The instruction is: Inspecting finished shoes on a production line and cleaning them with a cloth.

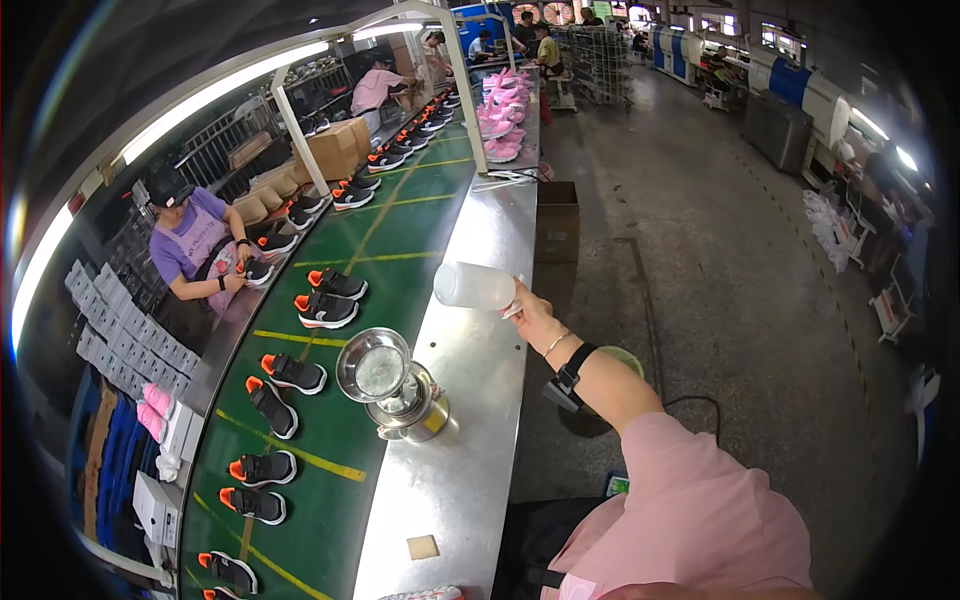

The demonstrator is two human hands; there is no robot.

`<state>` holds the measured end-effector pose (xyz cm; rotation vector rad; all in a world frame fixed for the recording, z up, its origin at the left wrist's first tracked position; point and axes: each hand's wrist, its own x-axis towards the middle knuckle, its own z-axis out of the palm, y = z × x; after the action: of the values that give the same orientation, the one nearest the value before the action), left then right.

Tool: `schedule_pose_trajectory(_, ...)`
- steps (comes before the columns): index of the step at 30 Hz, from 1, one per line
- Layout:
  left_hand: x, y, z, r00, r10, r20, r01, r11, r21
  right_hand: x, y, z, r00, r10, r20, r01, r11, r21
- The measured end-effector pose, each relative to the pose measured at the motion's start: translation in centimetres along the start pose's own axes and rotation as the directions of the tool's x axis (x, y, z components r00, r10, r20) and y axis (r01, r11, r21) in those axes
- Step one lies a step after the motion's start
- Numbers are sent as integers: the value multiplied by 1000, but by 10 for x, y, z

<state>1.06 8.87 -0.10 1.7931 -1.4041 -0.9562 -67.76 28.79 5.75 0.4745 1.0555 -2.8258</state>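
Note:
My right hand point(530, 307) is closed around one end of a translucent whitish plastic bottle point(472, 287), which lies sideways in the grip over the metal ledge. A bracelet and a black strap are on that arm. My left hand is out of view. Nearer to me on the ledge stands a shiny metal can point(428, 418) topped by a round metal dish point(379, 367). A small beige square pad point(423, 547) lies closer still. Black shoes with orange linings point(328, 310) sit in pairs on the green conveyor belt point(330, 400) left of the ledge.
Pink shoes point(503, 115) are piled at the ledge's far end, above a cardboard box point(557, 222). A person in a purple top point(195, 240) handles a shoe across the belt. White boxes point(130, 330) are stacked at left. A bucket point(620, 362) stands beneath my forearm.

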Motion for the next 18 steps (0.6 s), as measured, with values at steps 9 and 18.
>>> schedule_pose_trajectory(9, 21, -7, -16, 998, 25, 60, -30, 996, 82, -8, 15, 17, 1000, 25, 8, -25, 997, -79)
schedule_pose_trajectory(18, 46, -35, -14, 991, 22, 135, -43, 987, 157, -47, 32, 72, 690, -476, 546, 686, 188, -703)
